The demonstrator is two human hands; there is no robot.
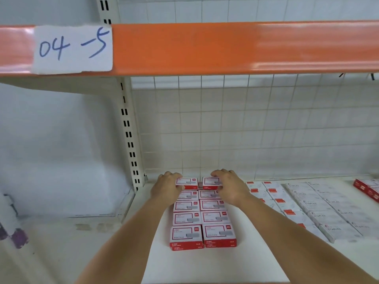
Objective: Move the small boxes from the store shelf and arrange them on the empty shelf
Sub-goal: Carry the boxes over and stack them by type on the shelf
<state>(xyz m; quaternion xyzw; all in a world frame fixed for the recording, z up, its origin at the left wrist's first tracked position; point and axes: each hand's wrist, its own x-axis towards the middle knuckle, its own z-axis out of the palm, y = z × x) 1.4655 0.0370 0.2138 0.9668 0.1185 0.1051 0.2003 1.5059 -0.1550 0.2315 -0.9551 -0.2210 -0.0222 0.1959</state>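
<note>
left hand (167, 186) grips red box (187, 183) | right hand (231, 186) grips second box (211, 183) | shelf (205, 267)

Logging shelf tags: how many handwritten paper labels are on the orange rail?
1: the handwritten label reading 04-5, stuck at the left end of the orange rail. Others may lie beyond the frame.

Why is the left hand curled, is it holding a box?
Yes. The left hand grips a red box at the back of the rows.
</note>
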